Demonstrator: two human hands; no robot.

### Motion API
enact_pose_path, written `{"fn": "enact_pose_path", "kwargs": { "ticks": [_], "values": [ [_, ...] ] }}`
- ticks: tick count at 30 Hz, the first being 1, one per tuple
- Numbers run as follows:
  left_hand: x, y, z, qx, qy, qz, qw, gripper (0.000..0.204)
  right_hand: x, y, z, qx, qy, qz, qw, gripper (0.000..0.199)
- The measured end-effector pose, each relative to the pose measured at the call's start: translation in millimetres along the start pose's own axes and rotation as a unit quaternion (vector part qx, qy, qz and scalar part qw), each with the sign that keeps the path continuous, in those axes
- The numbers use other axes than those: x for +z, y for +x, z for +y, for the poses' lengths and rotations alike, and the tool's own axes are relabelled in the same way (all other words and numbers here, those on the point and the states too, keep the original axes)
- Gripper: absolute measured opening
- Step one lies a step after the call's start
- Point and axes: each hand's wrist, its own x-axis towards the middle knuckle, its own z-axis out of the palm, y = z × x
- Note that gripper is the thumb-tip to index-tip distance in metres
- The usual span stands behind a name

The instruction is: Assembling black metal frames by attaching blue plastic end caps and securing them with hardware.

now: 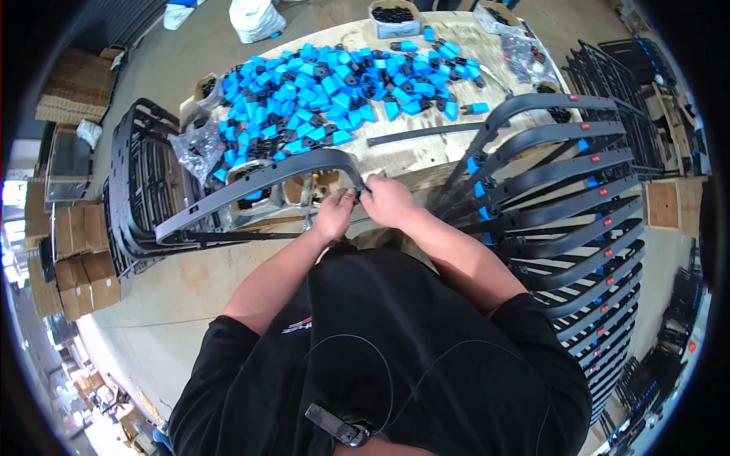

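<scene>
A long curved dark grey plastic frame (258, 182) lies across the wooden workbench (426, 156) in front of me. My left hand (334, 214) sits under the frame's right bend, fingers curled against it. My right hand (386, 199) pinches the same bend from the right, closed on the frame's end. The two hands nearly touch each other. A large heap of blue and black plastic clips (342, 91) covers the bench just beyond the frame.
A tall stack of finished grey frames with blue clips (563, 220) leans at my right. More black frames (144, 190) stand at the left. A grey bin of black parts (394, 18), plastic bags (199, 144) and cardboard boxes (84, 277) surround the bench.
</scene>
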Motion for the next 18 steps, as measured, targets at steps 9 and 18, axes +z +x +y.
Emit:
{"fn": "enact_pose_path", "kwargs": {
  "ticks": [9, 18],
  "values": [
    [-144, -23, 10, 0.103, 0.346, 0.161, 0.919, 0.020, 18, -56, 38, 0.330, 0.552, 0.010, 0.766, 0.010],
    [-260, 16, -50, -0.024, 0.508, 0.098, 0.855, 0.050, 82, -87, -16, 0.370, 0.533, -0.003, 0.761, 0.015]
  ]
}}
